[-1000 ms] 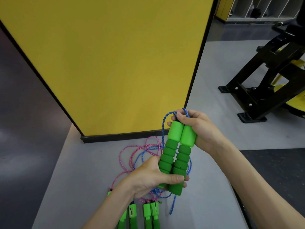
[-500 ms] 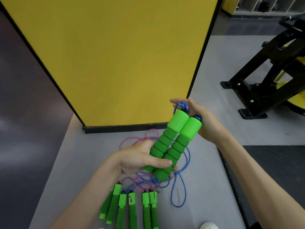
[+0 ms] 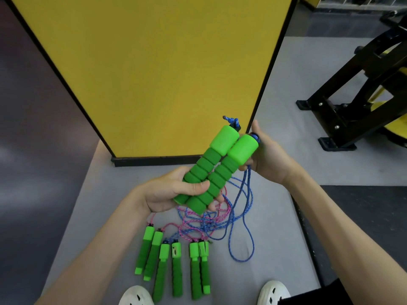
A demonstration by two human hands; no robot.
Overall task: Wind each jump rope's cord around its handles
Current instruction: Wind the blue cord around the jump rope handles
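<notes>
My left hand [image 3: 174, 194] grips the pair of green ribbed foam handles [image 3: 217, 167] low, while my right hand [image 3: 272, 160] curls behind their tops, apparently pinching the blue braided cord [image 3: 244, 194], whose slack could snag the pink cords [image 3: 229, 209] on the floor.

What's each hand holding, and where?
Left hand grips the paired green handles at their lower ends; right hand holds the blue cord beside their top caps.

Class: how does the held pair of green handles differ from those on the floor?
The held pair is raised, tilted in the left hand, right hand holding its cord; the floor handles lie flat, untouched. The held pair is two; the floor handles are six. Both are green with brighter ends.
</notes>
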